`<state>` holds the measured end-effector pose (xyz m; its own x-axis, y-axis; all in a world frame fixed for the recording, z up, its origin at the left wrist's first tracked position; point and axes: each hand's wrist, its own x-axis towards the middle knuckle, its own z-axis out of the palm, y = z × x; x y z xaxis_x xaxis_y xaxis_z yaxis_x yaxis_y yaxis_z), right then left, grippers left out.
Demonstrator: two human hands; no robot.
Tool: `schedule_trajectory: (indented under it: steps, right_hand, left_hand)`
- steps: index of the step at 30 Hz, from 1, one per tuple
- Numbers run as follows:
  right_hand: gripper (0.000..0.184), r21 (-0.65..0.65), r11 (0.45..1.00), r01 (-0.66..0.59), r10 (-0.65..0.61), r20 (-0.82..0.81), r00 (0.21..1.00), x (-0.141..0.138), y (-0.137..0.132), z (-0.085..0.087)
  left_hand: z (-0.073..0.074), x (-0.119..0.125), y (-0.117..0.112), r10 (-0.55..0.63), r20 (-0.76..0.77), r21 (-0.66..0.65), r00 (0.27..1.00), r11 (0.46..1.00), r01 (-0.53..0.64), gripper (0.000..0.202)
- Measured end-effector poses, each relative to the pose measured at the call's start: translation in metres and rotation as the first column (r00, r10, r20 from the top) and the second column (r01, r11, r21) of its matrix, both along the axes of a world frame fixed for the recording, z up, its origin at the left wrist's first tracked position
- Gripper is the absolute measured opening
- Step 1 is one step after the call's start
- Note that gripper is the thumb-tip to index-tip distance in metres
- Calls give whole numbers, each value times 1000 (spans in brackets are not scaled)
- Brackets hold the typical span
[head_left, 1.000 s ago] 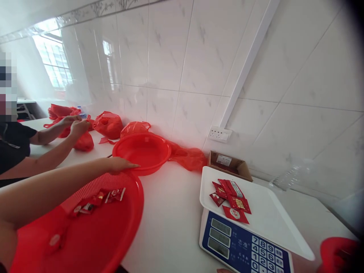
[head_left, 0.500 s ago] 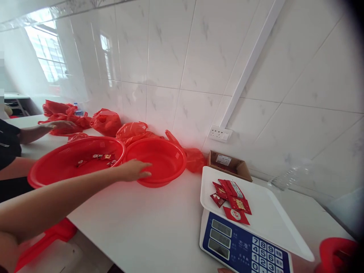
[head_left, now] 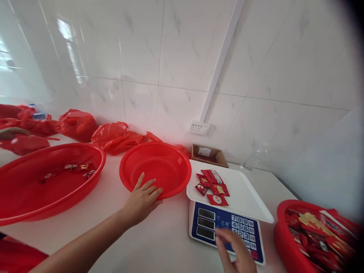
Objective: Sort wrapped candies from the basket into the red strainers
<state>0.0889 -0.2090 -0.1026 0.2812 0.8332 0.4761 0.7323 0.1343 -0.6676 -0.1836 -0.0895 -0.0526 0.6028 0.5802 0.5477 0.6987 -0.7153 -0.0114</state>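
Note:
My left hand (head_left: 144, 200) lies at the near rim of a round red plastic basket (head_left: 159, 167), its fingers spread and reaching over the edge. I see nothing inside this basket. To its right stands a digital scale (head_left: 207, 216) with a white tray (head_left: 244, 189). Several small red packets (head_left: 216, 189) lie on the left part of the tray. My right hand (head_left: 236, 252) is in front of the scale's keypad, thumb and forefinger bent and apart, with no object visible between them. Whether it touches a key cannot be seen.
A larger red basin (head_left: 93, 175) at left holds a few packets. A red tub (head_left: 284, 227) full of packets stands at right. Red plastic bags (head_left: 76, 125), an open cardboard box (head_left: 218, 158) and a clear bottle (head_left: 254, 159) line the wall. Another person's hand (head_left: 13, 132) is at far left.
The view has turned right. The round basket has moved right, away from the larger basin and up to the scale, with my left hand at its rim. My right hand has come up before the keypad.

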Motion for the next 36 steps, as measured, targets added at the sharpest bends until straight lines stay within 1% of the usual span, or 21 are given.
schedule_trajectory:
  steps: [2,4,6,7,9,11,12,14,17,19,21,23,26,28,30,31,32,33,34,35,36]
  right_hand:
    - [33,68,997,-32,24,120,993,14,28,24]
    - [43,15,999,-52,47,235,971,25,62,42]
    - [56,-161,987,-26,82,350,933,31,97,52]
    - [62,-267,964,9,101,395,913,32,113,54]
    - [71,-443,895,57,166,448,878,31,138,54]
    - [73,-531,846,60,227,459,859,29,153,53]
    - [71,-537,842,50,244,462,853,28,157,53]
    - [62,-491,871,23,246,476,844,28,161,53]
    - [44,-361,932,-19,209,497,842,31,163,55]
    - [35,-315,948,-55,211,488,847,34,164,57]
    - [29,-309,947,-89,232,463,856,38,167,60]
    - [28,-306,947,-92,220,415,883,43,170,64]
    - [31,-238,971,-12,88,312,946,46,177,75]
    - [33,-161,986,36,-1,215,977,40,181,86]
    - [37,-111,993,32,-22,90,996,25,185,99]
    - [40,-109,994,-4,8,33,999,15,186,107]
    - [43,-125,989,-76,76,-6,997,3,187,114]
    - [48,-159,971,-178,176,-24,984,-8,187,120]
    - [56,-210,933,-294,296,-23,955,-17,186,125]
    - [64,-268,878,-396,409,-8,913,-24,184,129]
    - [72,-326,826,-459,491,19,871,-28,182,131]
  left_hand:
    - [-8,5,-9,-1,124,67,992,998,-8,28]
    - [-16,10,-16,-24,216,103,976,995,1,30]
    - [-23,14,-20,-46,311,131,949,991,5,26]
    - [-26,15,-21,-54,361,144,931,990,2,24]
    - [-31,15,-22,-74,420,169,904,986,2,22]
    - [-35,10,-20,-98,389,186,916,982,26,23]
    - [-36,7,-20,-107,355,192,929,981,40,23]
    - [-40,0,-19,-111,298,192,948,980,54,25]
    - [-43,-6,-18,-89,306,187,948,982,32,25]
    - [-44,-7,-18,-78,326,182,942,983,18,25]
    - [-43,-7,-18,-78,340,180,937,984,17,25]
    - [-43,-8,-17,-83,357,178,930,984,19,25]
    - [-42,-10,-15,-74,387,170,919,985,8,25]
    - [-42,-11,-14,-69,391,168,918,986,2,24]
    - [-42,-11,-14,-64,385,167,921,986,-1,23]
    - [-42,-11,-14,-61,382,167,922,986,-4,23]
    - [-42,-11,-15,-56,381,165,923,986,-8,23]
    - [-42,-10,-15,-51,380,162,924,987,-12,23]
    - [-43,-10,-15,-46,381,159,924,987,-16,22]
    - [-43,-10,-15,-40,381,153,924,988,-20,22]
    - [-43,-10,-15,-34,380,146,924,989,-24,21]
